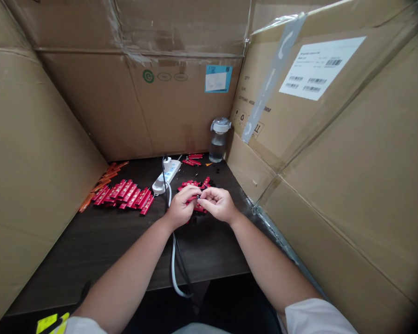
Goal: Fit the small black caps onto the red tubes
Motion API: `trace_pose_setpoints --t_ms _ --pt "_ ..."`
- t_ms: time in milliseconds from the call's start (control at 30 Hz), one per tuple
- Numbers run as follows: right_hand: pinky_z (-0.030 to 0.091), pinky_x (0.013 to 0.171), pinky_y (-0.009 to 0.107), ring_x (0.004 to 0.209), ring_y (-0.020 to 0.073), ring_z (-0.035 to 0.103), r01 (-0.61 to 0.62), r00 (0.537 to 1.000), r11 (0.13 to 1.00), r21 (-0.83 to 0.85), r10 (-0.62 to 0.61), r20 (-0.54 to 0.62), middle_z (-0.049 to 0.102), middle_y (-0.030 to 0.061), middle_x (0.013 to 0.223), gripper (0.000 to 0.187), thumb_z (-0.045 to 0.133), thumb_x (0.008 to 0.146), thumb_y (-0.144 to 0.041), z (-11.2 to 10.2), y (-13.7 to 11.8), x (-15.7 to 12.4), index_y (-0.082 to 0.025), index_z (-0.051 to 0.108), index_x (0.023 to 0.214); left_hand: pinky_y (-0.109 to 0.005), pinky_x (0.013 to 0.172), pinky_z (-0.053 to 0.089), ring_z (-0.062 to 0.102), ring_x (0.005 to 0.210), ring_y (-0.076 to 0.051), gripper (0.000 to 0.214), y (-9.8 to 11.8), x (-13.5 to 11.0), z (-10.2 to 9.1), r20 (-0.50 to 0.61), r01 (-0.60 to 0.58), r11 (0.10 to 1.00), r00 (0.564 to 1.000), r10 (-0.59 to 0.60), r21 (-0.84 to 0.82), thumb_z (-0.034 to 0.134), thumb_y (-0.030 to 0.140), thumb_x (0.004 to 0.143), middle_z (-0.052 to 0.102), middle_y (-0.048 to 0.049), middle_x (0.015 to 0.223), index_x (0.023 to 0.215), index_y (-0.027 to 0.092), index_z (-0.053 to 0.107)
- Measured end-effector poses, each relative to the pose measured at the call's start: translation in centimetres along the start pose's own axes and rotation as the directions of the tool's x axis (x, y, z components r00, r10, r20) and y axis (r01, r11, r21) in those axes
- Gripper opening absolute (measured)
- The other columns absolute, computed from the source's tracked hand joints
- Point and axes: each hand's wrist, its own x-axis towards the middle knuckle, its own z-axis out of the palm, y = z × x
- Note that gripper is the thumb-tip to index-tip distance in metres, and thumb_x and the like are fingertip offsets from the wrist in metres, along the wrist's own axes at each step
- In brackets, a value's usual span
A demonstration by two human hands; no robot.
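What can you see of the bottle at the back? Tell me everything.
The bottle has a see-through body, glass or plastic by its look, and a pale grey lid with pieces jutting out at its sides. Clear liquid fills part of it. It stands upright on the dark table, in the back corner between cardboard boxes; whether it touches them is hard to tell.

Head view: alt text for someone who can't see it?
Left hand holds a small red piece, right hand at its end, over a dark table. More red pieces lie on both sides of a white power strip; a clear bottle stands behind, near cardboard walls.
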Motion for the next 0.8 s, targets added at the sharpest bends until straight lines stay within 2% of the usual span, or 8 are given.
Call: trace_pose_setpoints --t_ms 200,367,467,567,633,700,800 --pt "0.029 0.046 0.023 0.043 0.0080 0.028 0.210 0.977 0.944 -0.253 -0.212 0.022 0.030 -0.0073 0.045 0.012 0.057 0.078 -0.027 -0.3 0.2 0.2 -0.018 0.060 0.071 -0.035 0.086 0.046 0.056 0.095 -0.019 0.029 -0.2 0.0 -0.2 0.014 -0.113 0.970 0.994 0.113 0.213 0.041 0.007 0.081 0.060 -0.0079 0.099 0.097 0.019 0.062" --pt "0.030 0.047 0.022 0.042 0.0071 0.028 0.289 0.954 0.912 -0.291 -0.301 0.004 0.028 -0.0084 0.044 0.008 0.057 0.074 -0.020 0.0 0.8 0.1 -0.018 0.057 0.067 -0.035 0.083 0.047 0.055 0.094 -0.020 0.027 0.2 0.0 -0.3 0.079 -0.170 0.881 0.986 0.150 0.442 0.042 0.008 0.082 0.061 -0.0087 0.099 0.097 0.017 0.062" --pt "0.029 0.044 0.021 0.041 0.0063 0.029 0.180 0.982 0.963 -0.202 -0.189 -0.024 0.034 -0.0080 0.045 0.008 0.057 0.075 -0.021 0.4 0.9 0.1 -0.018 0.055 0.068 -0.035 0.083 0.047 0.055 0.094 -0.020 0.025 0.0 -0.1 -0.2 0.084 -0.137 0.830 0.991 0.109 0.540 0.045 0.009 0.082 0.061 -0.0081 0.099 0.095 0.018 0.064" --pt "0.028 0.041 0.019 0.041 0.0057 0.034 -0.010 0.991 0.999 0.035 0.015 -0.131 0.042 -0.0064 0.050 0.012 0.058 0.077 -0.027 0.5 1.0 0.7 -0.018 0.053 0.071 -0.035 0.085 0.047 0.055 0.095 -0.021 0.025 -0.8 -0.2 -0.2 0.057 -0.062 0.803 0.998 0.035 0.593 0.047 0.009 0.081 0.061 -0.0079 0.100 0.096 0.018 0.064" --pt "0.027 0.038 0.018 0.039 0.0049 0.033 -0.106 0.962 0.965 0.240 0.160 -0.222 0.041 -0.0074 0.050 0.015 0.059 0.076 -0.030 0.4 1.2 1.3 -0.018 0.051 0.072 -0.035 0.086 0.047 0.056 0.095 -0.020 0.025 -1.4 -0.1 -0.3 0.024 0.004 0.808 0.999 -0.022 0.589 0.048 0.008 0.080 0.062 -0.0078 0.099 0.098 0.017 0.064" --pt "0.028 0.036 0.017 0.036 0.0045 0.032 -0.183 0.922 0.903 0.390 0.295 -0.251 0.039 -0.0089 0.047 0.018 0.061 0.073 -0.031 0.2 1.6 1.9 -0.019 0.049 0.070 -0.034 0.087 0.048 0.058 0.095 -0.019 0.027 -1.8 0.1 -0.5 0.019 0.046 0.824 0.997 -0.069 0.565 0.048 0.007 0.080 0.063 -0.0075 0.099 0.099 0.016 0.063" --pt "0.033 0.034 0.019 0.033 0.0062 0.037 -0.302 0.889 0.866 0.399 0.406 -0.209 0.042 -0.0087 0.042 0.017 0.063 0.068 -0.030 0.1 2.4 2.2 -0.018 0.050 0.067 -0.033 0.087 0.048 0.058 0.095 -0.018 0.028 -1.9 0.2 -0.8 0.078 0.026 0.833 0.994 -0.082 0.553 0.047 0.007 0.080 0.063 -0.0068 0.101 0.101 0.017 0.063"
